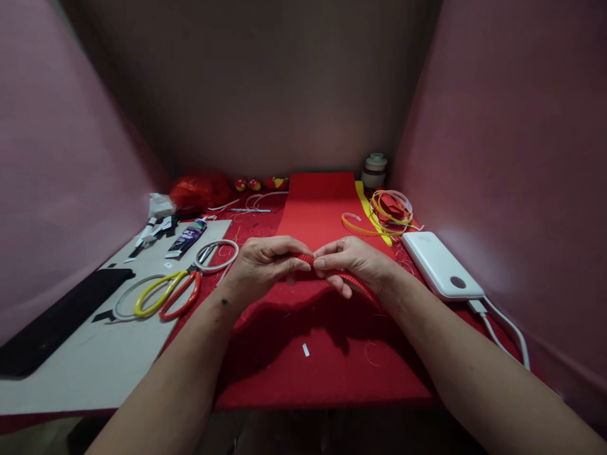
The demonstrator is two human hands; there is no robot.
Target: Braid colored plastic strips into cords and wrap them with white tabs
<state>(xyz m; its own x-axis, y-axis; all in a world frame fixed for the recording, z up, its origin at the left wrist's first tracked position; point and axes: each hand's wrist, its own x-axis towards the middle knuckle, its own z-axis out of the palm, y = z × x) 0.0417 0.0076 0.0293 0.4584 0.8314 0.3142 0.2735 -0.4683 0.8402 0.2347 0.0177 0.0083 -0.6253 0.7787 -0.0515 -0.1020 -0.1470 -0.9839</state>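
A narrow ribbed red strip (356, 283) runs between my two hands above the red cloth (284, 373). My left hand (269, 264) pinches its left end between thumb and fingers. Close beside it, fingertips nearly touching, my right hand (348, 262) pinches the same strip, whose loose part trails down to the right beneath the palm. The fingers cover much of the pinched part. Behind both hands lies a flat red sheet (320, 205).
Yellow-and-red-handled scissors (180, 294), a glue tube (186, 238) and a black case (61, 316) rest on a pale board (109, 373) at left. Coiled strips (391, 212) and a white power bank (442, 265) with a cable are at right. A jar (374, 170) stands behind.
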